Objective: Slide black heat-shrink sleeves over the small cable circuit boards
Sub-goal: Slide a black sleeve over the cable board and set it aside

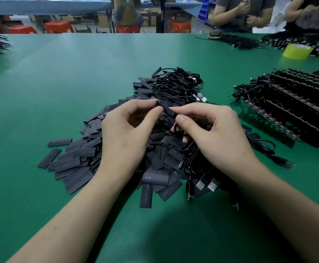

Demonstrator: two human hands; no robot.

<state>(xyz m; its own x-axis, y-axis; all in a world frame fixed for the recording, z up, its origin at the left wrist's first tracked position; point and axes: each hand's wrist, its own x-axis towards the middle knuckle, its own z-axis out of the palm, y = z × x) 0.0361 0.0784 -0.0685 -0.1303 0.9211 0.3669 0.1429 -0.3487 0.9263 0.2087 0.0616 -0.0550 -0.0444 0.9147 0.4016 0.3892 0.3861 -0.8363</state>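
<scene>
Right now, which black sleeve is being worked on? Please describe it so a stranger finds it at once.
On the green table, a pile of flat black sleeves lies in the middle. Above it the left hand and right hand meet, both pinching one sleeve. Only this one is lifted off the pile.

Green table (60,82) here: a heap of black heat-shrink sleeves (75,160) mid-table, coiled USB cables (177,86) just behind, rows of cable boards (297,103) at right, yellow tape roll (297,51) far right.
</scene>
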